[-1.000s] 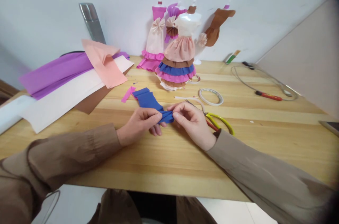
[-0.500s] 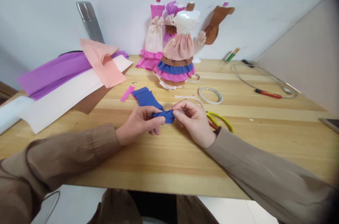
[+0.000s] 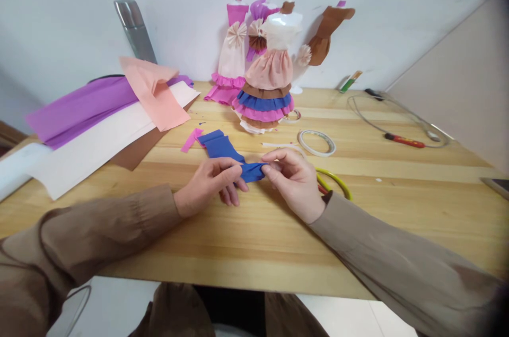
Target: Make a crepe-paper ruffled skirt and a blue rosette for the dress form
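Note:
A strip of blue crepe paper is stretched between my two hands, low over the table, with small folds in it. My left hand pinches its left end between thumb and fingers. At the right end, the thumb and fingertips of my right hand close on the strip. Just behind my left hand lies a wider piece of blue crepe paper; whether it joins the strip is hidden. Yellow-handled scissors lie partly covered by my right hand.
Paper-dressed mannequins stand along the wall, the nearest in a tiered dress. Left are purple, white and peach sheets beside a grey bottle. A tape roll, red-handled tool and cable lie right.
My left thumb has drawn back leftward and now presses nearer the index finger, so more of the blue strip shows. The right hand has shifted slightly right, covering more of the scissors.

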`<state>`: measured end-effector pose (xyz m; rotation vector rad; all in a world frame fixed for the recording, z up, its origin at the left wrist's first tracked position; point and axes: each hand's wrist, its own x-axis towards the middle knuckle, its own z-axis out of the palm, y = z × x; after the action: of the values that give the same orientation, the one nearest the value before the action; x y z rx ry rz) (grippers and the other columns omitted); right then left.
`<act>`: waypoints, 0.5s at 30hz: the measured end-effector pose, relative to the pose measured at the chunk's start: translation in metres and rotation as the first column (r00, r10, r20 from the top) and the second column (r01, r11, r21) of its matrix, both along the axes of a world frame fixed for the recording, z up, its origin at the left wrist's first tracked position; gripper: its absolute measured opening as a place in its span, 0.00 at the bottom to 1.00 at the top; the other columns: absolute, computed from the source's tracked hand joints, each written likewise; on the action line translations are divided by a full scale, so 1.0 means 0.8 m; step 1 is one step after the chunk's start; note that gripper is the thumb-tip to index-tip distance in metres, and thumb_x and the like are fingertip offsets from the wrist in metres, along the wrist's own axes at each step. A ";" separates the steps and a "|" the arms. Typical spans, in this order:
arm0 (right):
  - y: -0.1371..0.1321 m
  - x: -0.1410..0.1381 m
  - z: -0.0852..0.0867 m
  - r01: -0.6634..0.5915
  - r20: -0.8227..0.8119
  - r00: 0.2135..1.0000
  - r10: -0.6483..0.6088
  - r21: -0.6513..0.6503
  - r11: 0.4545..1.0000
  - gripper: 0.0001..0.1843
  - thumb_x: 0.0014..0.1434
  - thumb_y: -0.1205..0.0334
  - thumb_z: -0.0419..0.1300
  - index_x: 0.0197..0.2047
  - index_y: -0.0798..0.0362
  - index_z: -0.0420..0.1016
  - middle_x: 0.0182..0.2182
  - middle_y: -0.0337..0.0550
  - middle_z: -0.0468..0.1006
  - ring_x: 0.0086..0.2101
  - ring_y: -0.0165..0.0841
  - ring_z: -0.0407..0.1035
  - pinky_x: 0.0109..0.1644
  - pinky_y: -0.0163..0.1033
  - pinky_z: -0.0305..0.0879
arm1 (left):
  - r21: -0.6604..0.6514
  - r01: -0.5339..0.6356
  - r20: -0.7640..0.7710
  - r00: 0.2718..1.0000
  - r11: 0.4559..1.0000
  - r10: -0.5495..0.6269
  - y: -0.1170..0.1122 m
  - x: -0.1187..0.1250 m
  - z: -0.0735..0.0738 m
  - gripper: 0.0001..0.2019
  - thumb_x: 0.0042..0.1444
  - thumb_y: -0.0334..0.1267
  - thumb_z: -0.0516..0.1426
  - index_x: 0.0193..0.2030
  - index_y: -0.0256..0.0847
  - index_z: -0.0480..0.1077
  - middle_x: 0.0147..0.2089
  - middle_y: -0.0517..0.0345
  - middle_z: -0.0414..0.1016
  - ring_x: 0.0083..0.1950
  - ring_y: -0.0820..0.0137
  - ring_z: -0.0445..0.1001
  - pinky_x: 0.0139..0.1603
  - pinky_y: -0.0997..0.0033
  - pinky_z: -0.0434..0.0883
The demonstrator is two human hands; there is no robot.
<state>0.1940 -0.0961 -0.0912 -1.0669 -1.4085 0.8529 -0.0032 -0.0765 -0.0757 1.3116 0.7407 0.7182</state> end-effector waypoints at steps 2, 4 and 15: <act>-0.001 0.000 0.000 0.009 0.013 1.000 -0.010 0.011 1.000 0.05 0.55 0.60 0.62 0.36 0.51 0.74 0.22 0.32 0.63 0.22 0.28 0.58 0.26 0.36 0.56 | -0.013 -0.014 0.000 1.000 1.000 0.014 0.000 0.001 -0.002 0.25 0.54 0.60 0.59 0.36 0.35 0.71 0.32 0.53 0.79 0.21 0.74 0.76 0.19 0.78 0.70; -0.001 0.000 0.001 0.029 0.039 0.999 -0.030 0.037 0.999 0.04 0.56 0.60 0.63 0.35 0.51 0.74 0.22 0.33 0.64 0.23 0.29 0.59 0.27 0.37 0.57 | -0.031 -0.037 -0.019 0.999 0.999 0.036 0.000 0.003 -0.003 0.23 0.54 0.58 0.60 0.35 0.35 0.70 0.31 0.54 0.79 0.20 0.75 0.75 0.18 0.78 0.70; -0.002 0.001 0.000 0.059 0.044 0.997 -0.063 0.082 0.995 0.03 0.55 0.62 0.63 0.34 0.50 0.75 0.22 0.35 0.64 0.25 0.30 0.60 0.29 0.37 0.58 | -0.005 -0.035 -0.049 0.998 0.999 0.035 -0.003 0.001 0.007 0.30 0.51 0.54 0.64 0.53 0.35 0.69 0.29 0.57 0.78 0.21 0.73 0.76 0.20 0.78 0.71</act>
<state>0.1949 -0.0974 -0.0913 -1.0687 -1.4295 0.7255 -0.0021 -0.0790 -0.0704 1.3171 0.8062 0.7137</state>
